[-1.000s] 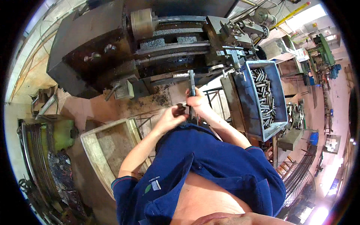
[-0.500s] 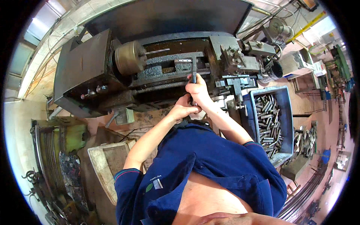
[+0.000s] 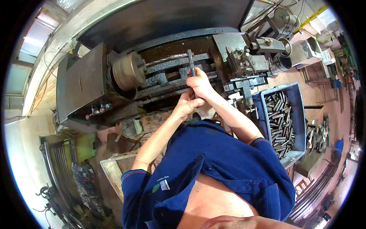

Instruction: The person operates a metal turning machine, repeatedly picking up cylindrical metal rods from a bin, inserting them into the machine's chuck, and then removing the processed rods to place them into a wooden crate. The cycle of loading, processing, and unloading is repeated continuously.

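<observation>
A slim, dark metal hand tool [image 3: 190, 57] points up and away from me. It is seen nearly edge-on and looks caliper-like, but its exact kind cannot be made out. My right hand [image 3: 199, 84] is closed round its middle. Just below and to the left, my left hand [image 3: 187, 105] is closed at the tool's lower end, touching the right hand; the fingers there are partly hidden. The tool's far end stands over the bed of a lathe [image 3: 160, 79], where metal chips lie. The round chuck [image 3: 129, 71] is to the left of the tool.
The lathe's tool post [image 3: 244, 63] and carriage are to the right of my hands. A blue crate [image 3: 299, 114] holding many metal pins [image 3: 280, 122] stands at my right. A pale crate [image 3: 110, 168] is low on the left, near long metal bars [image 3: 57, 164].
The view has shifted and tilted slightly. The tool now leans more to the left, its far end turned more edge-on. Both hands keep hold of it.
</observation>
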The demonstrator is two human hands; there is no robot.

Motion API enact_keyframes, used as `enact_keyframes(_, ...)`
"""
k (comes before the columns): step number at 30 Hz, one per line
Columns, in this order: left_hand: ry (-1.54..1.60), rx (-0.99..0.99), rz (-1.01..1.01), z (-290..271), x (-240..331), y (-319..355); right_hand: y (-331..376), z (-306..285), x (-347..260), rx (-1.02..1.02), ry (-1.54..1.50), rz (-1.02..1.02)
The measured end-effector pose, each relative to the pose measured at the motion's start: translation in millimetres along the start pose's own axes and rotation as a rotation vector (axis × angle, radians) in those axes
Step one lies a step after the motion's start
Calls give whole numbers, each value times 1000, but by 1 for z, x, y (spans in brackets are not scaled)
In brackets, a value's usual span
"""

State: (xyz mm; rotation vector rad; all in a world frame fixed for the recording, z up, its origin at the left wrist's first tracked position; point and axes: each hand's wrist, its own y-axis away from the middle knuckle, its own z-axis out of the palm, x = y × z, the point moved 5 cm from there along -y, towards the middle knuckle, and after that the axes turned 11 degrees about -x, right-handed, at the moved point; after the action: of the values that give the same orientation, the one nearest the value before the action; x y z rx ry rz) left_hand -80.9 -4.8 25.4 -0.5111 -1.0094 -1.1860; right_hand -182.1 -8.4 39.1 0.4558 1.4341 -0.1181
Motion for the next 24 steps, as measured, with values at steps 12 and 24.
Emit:
enact_keyframes(12, 84, -23, 87, -47, -2, 25, -18, 58, -11, -67, 228, 90)
enact_keyframes(24, 50, -98, 61, -68, -5, 31, -18, 68, 0, -14, 166, 98)
